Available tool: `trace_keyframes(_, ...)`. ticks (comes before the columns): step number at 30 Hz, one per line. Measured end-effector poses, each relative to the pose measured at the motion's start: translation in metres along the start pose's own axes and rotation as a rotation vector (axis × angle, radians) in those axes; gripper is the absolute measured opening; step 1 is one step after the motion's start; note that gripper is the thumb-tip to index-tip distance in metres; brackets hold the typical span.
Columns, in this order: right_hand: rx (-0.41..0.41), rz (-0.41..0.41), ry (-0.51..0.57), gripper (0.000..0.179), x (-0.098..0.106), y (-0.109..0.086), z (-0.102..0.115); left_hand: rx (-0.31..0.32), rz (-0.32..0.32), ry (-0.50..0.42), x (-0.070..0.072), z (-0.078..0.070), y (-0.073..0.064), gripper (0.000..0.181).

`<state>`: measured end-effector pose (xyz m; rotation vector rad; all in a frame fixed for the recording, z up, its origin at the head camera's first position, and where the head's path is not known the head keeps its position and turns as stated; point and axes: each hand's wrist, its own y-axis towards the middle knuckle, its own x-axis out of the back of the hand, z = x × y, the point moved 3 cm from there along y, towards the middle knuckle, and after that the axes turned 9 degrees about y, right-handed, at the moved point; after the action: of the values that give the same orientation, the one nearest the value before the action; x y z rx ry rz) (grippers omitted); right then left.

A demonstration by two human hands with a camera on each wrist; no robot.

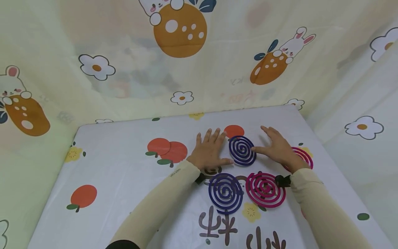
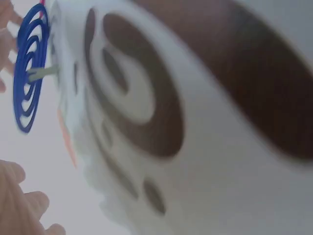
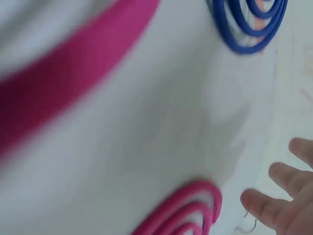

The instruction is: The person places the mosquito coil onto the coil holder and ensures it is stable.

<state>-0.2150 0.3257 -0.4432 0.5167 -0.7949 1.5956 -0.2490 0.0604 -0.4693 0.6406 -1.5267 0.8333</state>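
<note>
A dark blue spiral coil (image 1: 242, 150), shaped like a mosquito coil, lies between the two hands in the head view. To its left, my left hand (image 1: 209, 150) is spread over the tablecloth, thumb pointing towards the coil's lower left edge. My right hand (image 1: 277, 148) is on the other side with fingers extended and its thumb tip at the coil's right rim. Neither hand holds anything. The left wrist view shows this blue coil (image 2: 32, 68) edge-on between fingers of both hands. In the right wrist view, the right fingers (image 3: 261, 205) are straight and apart.
Nearer the body lie a second blue coil (image 1: 225, 193) and a magenta coil (image 1: 265, 190), side by side. Another magenta coil (image 1: 303, 157) is partly hidden under the right wrist. The white tablecloth (image 1: 118, 173) has printed fruit and lettering. A patterned curtain (image 1: 133, 86) hangs behind the table.
</note>
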Motion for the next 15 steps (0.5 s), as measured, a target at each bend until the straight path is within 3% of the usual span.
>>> trace_keyframes(6,-0.038,-0.029,-0.064,0.113,0.022,-0.015,-0.027,0.064,-0.006,-0.084,0.015,0.033,-0.010,0.112)
trace_keyframes(12,-0.072,-0.075,-0.069,0.105,0.044,-0.031,-0.061,0.102,-0.008,-0.216,0.029,0.081,-0.043,0.105)
trace_keyframes(15,-0.118,-0.086,-0.061,0.100,0.050,-0.038,-0.075,0.098,-0.010,-0.229,0.026,0.099,-0.061,0.098)
